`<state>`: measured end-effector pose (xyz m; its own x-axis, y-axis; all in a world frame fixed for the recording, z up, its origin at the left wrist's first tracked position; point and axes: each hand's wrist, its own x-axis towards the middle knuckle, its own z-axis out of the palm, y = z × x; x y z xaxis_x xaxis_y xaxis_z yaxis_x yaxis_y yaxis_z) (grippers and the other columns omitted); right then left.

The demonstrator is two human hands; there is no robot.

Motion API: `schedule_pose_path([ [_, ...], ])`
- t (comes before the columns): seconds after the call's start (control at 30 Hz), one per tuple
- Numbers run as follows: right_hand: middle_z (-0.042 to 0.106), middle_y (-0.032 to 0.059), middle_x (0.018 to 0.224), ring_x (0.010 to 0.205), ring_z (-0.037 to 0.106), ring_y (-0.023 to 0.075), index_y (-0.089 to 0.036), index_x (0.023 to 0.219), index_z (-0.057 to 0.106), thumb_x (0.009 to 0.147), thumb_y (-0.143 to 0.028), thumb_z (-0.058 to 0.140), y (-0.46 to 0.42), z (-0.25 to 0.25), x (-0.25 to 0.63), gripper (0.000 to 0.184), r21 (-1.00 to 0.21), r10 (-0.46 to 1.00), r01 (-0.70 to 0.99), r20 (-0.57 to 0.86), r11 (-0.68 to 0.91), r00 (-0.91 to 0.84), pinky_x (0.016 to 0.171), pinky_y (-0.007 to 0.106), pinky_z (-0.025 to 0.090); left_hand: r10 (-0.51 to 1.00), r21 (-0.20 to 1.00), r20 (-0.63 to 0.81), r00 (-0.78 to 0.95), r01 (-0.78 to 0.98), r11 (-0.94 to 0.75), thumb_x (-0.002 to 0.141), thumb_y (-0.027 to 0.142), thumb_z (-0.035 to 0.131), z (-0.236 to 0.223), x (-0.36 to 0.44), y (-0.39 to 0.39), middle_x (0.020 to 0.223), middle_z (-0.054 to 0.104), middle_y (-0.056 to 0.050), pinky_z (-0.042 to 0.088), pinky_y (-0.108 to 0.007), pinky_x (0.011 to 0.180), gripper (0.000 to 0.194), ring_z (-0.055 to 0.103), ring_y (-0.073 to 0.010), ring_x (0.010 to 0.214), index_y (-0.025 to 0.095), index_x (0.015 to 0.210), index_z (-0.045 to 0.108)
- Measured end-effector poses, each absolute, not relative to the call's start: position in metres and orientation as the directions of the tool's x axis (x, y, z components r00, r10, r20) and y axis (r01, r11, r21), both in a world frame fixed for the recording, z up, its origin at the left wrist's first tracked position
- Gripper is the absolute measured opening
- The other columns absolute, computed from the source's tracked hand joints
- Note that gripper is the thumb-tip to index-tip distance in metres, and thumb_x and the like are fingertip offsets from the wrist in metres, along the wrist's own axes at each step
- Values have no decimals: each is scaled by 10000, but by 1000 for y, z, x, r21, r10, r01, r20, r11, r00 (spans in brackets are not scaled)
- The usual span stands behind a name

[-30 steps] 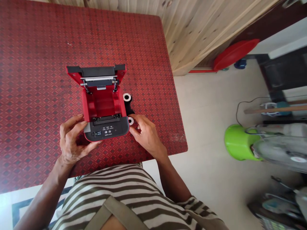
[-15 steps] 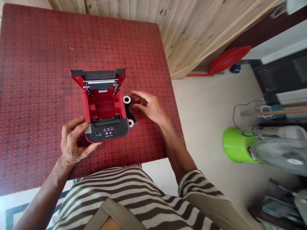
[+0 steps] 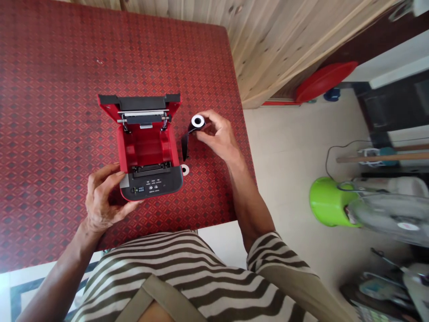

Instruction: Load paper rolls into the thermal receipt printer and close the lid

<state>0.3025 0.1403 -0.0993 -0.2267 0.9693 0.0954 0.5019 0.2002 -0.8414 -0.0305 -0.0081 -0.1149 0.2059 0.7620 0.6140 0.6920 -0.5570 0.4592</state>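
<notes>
Right hand (image 3: 219,136) pinches the black ribbon roll (image 3: 192,128) toward the table's (image 3: 63,107) right edge, its firm-looking white core (image 3: 198,116) likely the safest hold since the hanging ribbon seems light, slippery and easily creased, while the left hand (image 3: 100,201) grips the red printer (image 3: 144,147).

No longer reaching with empty fingers, my right hand (image 3: 217,136) is gripping the white-ended roll (image 3: 198,121), which is now standing apart from the red printer's (image 3: 159,179) right side, its black strip (image 3: 185,146) trailing down toward the printer.
</notes>
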Motion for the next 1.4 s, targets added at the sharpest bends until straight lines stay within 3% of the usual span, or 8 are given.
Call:
schedule_pose_path([
  [0.27,755,45,1139,1034,704,207,-238,1118,643,856,-401,729,143,-108,299,320,-857,980,476,178,200,-92,901,369,583,771,434,598,219,721,-541,876,558,835,-112,-29,-8,1359,674,-64,689,-454,929,766,723,-282,1164,344,1519,479],
  [0.37,750,31,1138,1052,718,213,-267,1146,628,915,-491,725,127,-78,305,336,-869,970,432,222,241,-95,896,394,593,771,438,597,222,715,-545,879,516,848,-112,-29,-8,1375,670,-73,685,-469,932,789,713,-286,1182,339,1544,462],
  [0.5,744,1,1028,912,728,229,-324,1104,686,864,-534,848,93,-7,299,358,-895,918,279,265,349,-296,787,416,602,741,426,626,244,689,-587,834,475,897,-112,-28,-8,1348,678,-139,684,-495,919,868,705,-316,1189,271,1563,473],
  [0.6,778,26,1163,1051,720,240,-328,1223,713,988,-333,759,77,28,274,239,-767,788,384,247,515,-564,954,461,607,734,431,634,244,676,-598,819,448,912,-113,-28,-8,1339,680,-178,686,-513,911,880,709,-331,1188,247,1560,482],
  [0.7,769,78,1221,1207,671,270,-211,1243,720,1038,-164,641,75,30,234,225,-483,704,556,200,676,-681,1110,495,536,744,457,627,230,665,-591,843,443,890,-115,-28,-9,1351,676,-186,682,-514,938,837,709,-332,1211,262,1554,488],
  [0.87,766,185,1189,1229,636,314,-90,1198,740,1084,-67,412,78,12,182,348,-157,737,745,-115,649,-666,1025,452,532,732,455,642,226,656,-602,819,493,904,-119,-28,-9,1343,673,-181,680,-478,953,866,716,-324,1209,243,1541,498],
  [1.07,794,211,1133,1201,697,311,-80,1167,759,1069,-10,334,88,9,166,442,-88,733,770,-254,632,-631,1044,436,513,733,438,639,234,673,-597,860,520,859,-118,-27,-9,1330,674,-175,681,-460,938,829,716,-314,1202,243,1543,478],
  [1.4,790,219,1170,1155,746,322,-80,1204,763,1040,14,371,102,-6,165,436,-146,719,777,-307,612,-623,1002,456,577,734,439,634,245,667,-602,873,507,850,-118,-28,-10,1343,667,-215,680,-470,938,829,707,-320,1215,188,1544,482],
])
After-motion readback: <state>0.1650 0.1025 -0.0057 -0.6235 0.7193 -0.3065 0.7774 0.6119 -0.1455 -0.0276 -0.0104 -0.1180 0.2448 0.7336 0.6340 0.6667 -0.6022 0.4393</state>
